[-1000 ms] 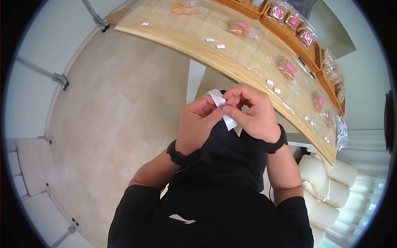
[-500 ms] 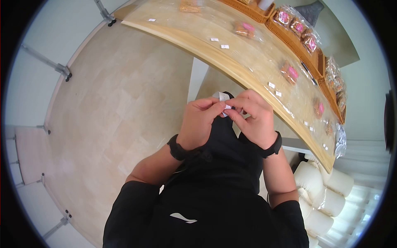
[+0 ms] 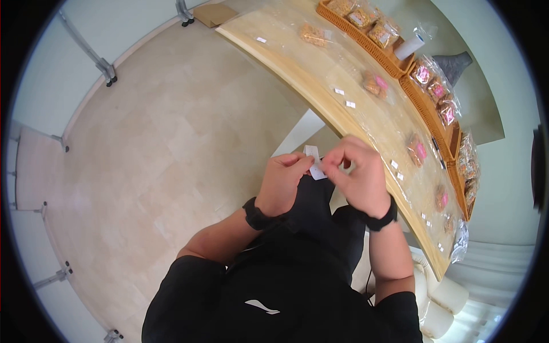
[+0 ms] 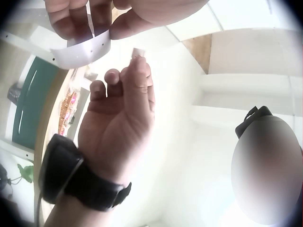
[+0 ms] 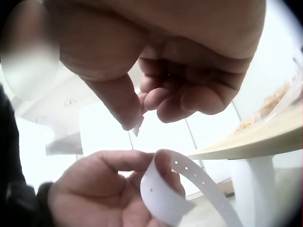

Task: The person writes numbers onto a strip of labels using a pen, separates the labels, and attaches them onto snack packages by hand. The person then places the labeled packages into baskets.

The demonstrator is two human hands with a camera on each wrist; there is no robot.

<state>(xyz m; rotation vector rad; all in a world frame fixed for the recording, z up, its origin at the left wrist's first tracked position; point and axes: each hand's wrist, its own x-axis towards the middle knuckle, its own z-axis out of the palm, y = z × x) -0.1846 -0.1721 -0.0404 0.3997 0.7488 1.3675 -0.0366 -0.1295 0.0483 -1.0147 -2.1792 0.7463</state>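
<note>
My left hand point(image 3: 281, 184) holds a curved strip of white label backing paper point(image 3: 318, 172) between thumb and fingers, in front of my body and beside the table edge. In the right wrist view the strip point(image 5: 163, 196) curls into a loop, with a row of small holes along one part. My right hand point(image 3: 361, 180) is just to the right, a short gap from the strip. Its thumb and index finger pinch a small white sticker point(image 4: 138, 52), which also shows below the fingertips in the right wrist view. The right hand's other fingers are curled.
The wooden table point(image 3: 286, 60) curves along the right, bearing bagged snacks point(image 3: 374, 84) and small white labels point(image 3: 350, 104). Wicker baskets point(image 3: 426, 108) with more bags stand along its far side, and a white roll point(image 3: 409, 47) stands in one. Cream cushions point(image 3: 443, 303) lie at lower right.
My hands have parted slightly, and the right one now pinches a small sticker away from the strip. The head view has turned, so the table appears farther right and lower.
</note>
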